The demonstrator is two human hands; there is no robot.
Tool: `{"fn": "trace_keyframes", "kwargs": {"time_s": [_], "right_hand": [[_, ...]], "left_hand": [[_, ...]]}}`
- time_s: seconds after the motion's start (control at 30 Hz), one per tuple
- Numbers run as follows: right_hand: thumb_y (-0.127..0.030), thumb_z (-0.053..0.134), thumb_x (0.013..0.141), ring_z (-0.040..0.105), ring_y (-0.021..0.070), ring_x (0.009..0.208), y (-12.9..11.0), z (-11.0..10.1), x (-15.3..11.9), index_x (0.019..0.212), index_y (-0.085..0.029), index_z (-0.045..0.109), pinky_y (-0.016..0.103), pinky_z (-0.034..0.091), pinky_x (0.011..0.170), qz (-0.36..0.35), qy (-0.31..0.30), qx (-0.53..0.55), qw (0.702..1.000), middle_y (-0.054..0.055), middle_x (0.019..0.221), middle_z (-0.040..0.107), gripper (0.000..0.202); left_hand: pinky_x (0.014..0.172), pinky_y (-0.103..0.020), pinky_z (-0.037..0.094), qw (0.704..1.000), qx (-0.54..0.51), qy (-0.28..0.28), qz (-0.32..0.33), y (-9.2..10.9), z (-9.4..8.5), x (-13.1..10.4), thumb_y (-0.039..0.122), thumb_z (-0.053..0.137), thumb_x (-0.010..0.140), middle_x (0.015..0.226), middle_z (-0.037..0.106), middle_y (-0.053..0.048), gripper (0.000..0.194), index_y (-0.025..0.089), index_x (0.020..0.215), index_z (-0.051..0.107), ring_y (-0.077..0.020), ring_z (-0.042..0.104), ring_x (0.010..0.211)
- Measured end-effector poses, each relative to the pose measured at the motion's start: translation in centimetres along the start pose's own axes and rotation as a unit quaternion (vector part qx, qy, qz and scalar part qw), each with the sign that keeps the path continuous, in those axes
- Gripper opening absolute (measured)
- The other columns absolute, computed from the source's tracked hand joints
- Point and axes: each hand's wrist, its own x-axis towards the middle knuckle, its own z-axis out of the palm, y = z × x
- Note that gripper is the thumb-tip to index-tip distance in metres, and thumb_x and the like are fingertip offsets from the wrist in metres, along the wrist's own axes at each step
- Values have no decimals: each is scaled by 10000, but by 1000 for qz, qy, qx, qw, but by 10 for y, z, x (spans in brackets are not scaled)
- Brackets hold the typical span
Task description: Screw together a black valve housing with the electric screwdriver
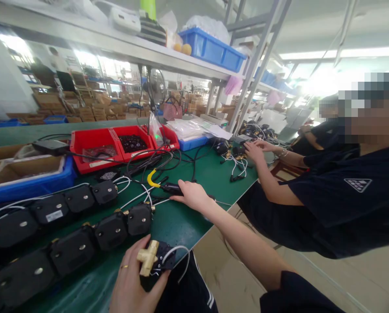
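Observation:
My left hand [137,280] grips a small black unit with a brass tee-shaped valve body [148,258] facing up, near the table's front edge. A white cable [181,248] curves out of that unit. My right hand [194,195] is wrapped round a black electric screwdriver [171,188] lying low over the green table, its yellow cord end [152,178] pointing left and a thin shaft toward the right. Two rows of black boxy units [111,230] with brass fittings and white cables stand left of my hands.
Red bins [96,152] with small parts and a blue tray [34,184] line the back of the green table [184,221]. Black cords tangle in front of them. On the right, a co-worker's hands [256,150] handle similar units. A shelf with a blue crate [214,48] hangs above.

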Motion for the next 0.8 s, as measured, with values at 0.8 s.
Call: {"fn": "trace_keyframes", "kwargs": {"time_s": [0.8], "right_hand": [[-251,619,953,482,314,1234,-4,14,-34,1414,-148,509,492,423,1069,-3,146,108,983,171,1326,539,485]], "left_hand": [[1019,-443,509,998,-9,-55,-8,-9,-17,-9,300,693,818,1334,561,-51,581,344,1370,515,-276,589,1216]]}}
